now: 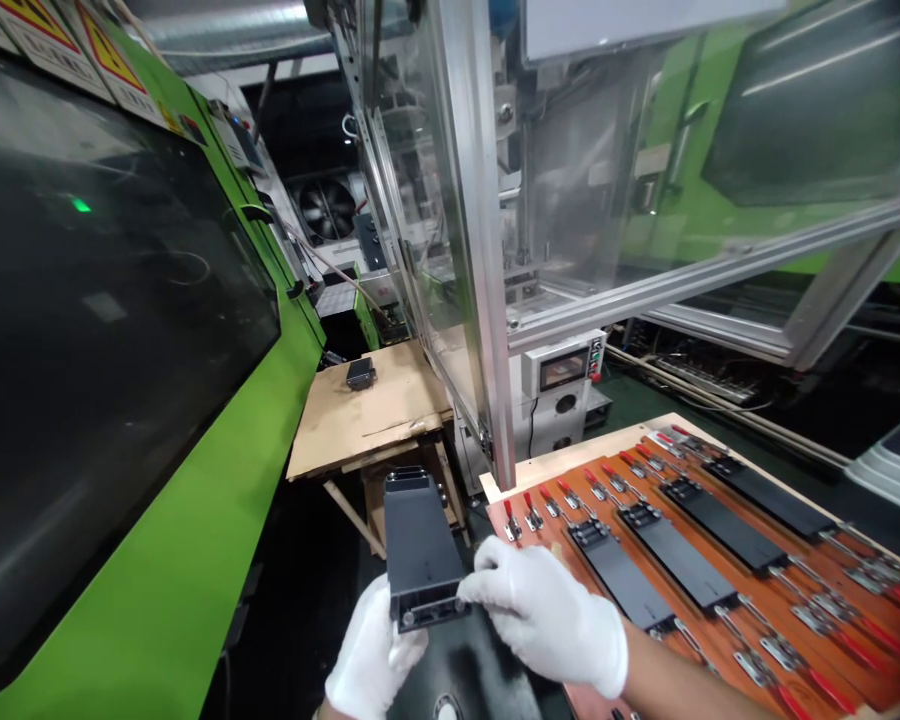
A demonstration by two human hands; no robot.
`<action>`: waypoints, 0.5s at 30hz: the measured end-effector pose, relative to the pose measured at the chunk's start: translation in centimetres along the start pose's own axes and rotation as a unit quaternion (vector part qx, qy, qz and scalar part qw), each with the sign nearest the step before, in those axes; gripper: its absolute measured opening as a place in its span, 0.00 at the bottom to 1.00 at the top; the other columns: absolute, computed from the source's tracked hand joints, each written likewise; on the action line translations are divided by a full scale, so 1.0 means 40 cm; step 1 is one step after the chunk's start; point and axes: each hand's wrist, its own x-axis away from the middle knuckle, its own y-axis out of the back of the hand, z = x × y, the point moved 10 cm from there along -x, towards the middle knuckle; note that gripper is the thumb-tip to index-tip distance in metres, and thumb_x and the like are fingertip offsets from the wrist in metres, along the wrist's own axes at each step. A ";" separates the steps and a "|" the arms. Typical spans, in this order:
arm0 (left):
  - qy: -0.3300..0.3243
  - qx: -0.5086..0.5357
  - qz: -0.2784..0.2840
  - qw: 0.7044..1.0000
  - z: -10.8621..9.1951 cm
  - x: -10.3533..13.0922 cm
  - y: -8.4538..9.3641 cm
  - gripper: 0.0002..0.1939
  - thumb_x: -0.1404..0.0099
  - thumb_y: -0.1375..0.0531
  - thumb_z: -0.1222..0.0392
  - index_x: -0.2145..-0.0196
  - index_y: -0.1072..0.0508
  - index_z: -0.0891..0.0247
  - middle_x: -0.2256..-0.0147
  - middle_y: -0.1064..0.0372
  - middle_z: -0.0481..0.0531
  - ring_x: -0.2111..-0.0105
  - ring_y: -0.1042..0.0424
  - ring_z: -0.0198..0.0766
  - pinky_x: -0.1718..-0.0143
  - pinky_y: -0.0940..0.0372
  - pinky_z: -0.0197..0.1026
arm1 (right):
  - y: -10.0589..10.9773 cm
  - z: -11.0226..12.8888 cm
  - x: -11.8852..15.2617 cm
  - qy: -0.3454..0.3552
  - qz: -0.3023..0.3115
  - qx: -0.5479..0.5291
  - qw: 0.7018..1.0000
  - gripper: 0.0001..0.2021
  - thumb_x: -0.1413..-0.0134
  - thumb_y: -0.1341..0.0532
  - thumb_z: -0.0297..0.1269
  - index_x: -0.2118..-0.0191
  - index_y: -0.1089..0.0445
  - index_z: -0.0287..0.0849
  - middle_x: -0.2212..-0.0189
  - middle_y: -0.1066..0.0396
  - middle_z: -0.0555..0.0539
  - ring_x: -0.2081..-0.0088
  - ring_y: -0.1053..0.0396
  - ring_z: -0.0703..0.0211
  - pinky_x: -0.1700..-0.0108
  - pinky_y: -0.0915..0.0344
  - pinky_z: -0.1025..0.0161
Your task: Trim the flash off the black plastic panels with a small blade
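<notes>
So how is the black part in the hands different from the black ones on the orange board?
The held black part is gripped at its near end by the left hand and right hand, off any surface; the board parts lie flat on the orange board. The held one looks boxier and thicker; the board parts look thin, beside red-handled clamps. All are black and long.

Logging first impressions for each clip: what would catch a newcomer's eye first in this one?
Two white-gloved hands at bottom centre: the left hand and right hand both grip a long black plastic part. To the right lies an orange-brown fixture board with rows of red-handled clamps and three black parts laid on it. A bright green machine with a dark window fills the left side.
</notes>
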 end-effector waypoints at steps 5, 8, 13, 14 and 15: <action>0.050 0.144 -0.026 0.988 0.028 -0.001 -0.003 0.18 0.47 0.38 0.52 0.78 0.45 0.59 0.84 0.56 0.37 0.87 0.58 0.23 0.87 0.56 0.31 | -0.027 -0.007 0.001 -0.007 0.005 0.043 0.999 0.13 0.49 0.45 0.29 0.62 0.27 0.52 0.66 0.38 0.53 0.75 0.48 0.65 0.73 0.60 0.62; 0.034 0.079 -0.014 0.996 0.031 0.003 0.000 0.16 0.44 0.38 0.51 0.78 0.41 0.60 0.84 0.50 0.40 0.87 0.54 0.25 0.86 0.53 0.32 | -0.042 0.001 0.008 0.015 0.023 -0.001 1.000 0.09 0.48 0.44 0.28 0.66 0.29 0.48 0.67 0.38 0.53 0.73 0.45 0.66 0.73 0.57 0.63; 0.062 0.157 -0.037 0.985 0.037 0.010 -0.005 0.19 0.49 0.36 0.53 0.80 0.45 0.58 0.85 0.55 0.38 0.88 0.58 0.24 0.87 0.57 0.32 | -0.039 -0.019 0.006 -0.004 0.001 -0.046 0.999 0.09 0.45 0.46 0.29 0.65 0.29 0.46 0.67 0.39 0.52 0.71 0.42 0.66 0.72 0.54 0.65; 0.072 0.183 -0.044 0.980 0.035 0.011 -0.010 0.19 0.50 0.36 0.53 0.80 0.46 0.58 0.85 0.56 0.37 0.88 0.59 0.23 0.87 0.58 0.32 | -0.042 -0.021 0.006 -0.002 0.002 -0.040 0.999 0.09 0.46 0.45 0.29 0.66 0.29 0.46 0.67 0.39 0.52 0.72 0.43 0.66 0.72 0.54 0.64; 0.075 0.193 -0.049 0.977 0.029 0.012 -0.015 0.20 0.51 0.35 0.53 0.80 0.46 0.58 0.85 0.57 0.37 0.87 0.60 0.23 0.87 0.59 0.31 | -0.045 -0.022 0.007 0.002 0.004 -0.044 0.999 0.08 0.47 0.45 0.29 0.67 0.29 0.46 0.67 0.39 0.52 0.72 0.43 0.67 0.72 0.54 0.64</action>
